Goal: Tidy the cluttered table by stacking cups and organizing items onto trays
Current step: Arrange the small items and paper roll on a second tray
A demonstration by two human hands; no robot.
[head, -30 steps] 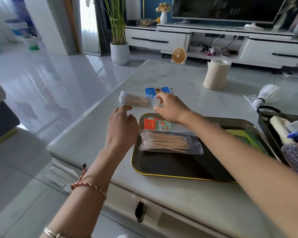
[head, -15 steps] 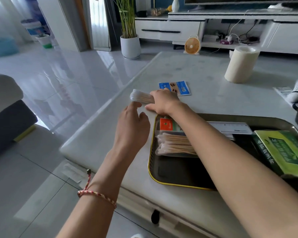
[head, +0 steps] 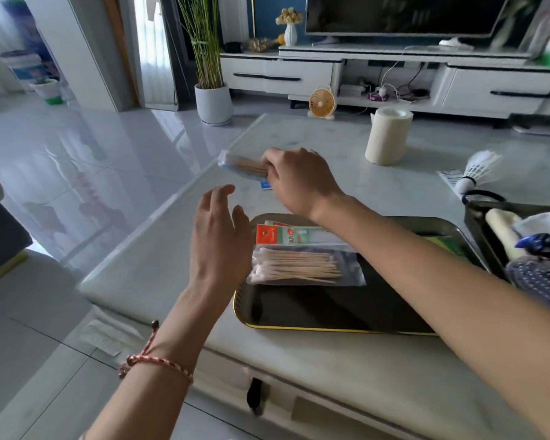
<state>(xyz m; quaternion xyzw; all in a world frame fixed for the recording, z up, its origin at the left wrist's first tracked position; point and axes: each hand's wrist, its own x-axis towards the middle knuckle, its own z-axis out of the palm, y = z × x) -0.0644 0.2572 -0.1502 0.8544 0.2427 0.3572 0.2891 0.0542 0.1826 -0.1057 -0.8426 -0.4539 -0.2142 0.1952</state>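
Right hand (head: pixel 299 182) grips a clear swab packet (head: pixel 243 165) above the table (head: pixel 346 369); the packet juts out at its nine o'clock. Left hand (head: pixel 219 239) hovers at seven o'clock, fingers relaxed and empty. At six o'clock lies the tray (head: pixel 299 327) holding a second swab bag (head: pixel 299 268). A paper roll (head: pixel 388 134) stands at two o'clock.

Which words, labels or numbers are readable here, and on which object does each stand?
No text is readable.
Orange and green packet in the tray: print too blurred.
Blue card, mostly hidden behind the right hand, which holds a bag of sticks: nothing legible.
Striped paper beside the shuttlecock: bars only.
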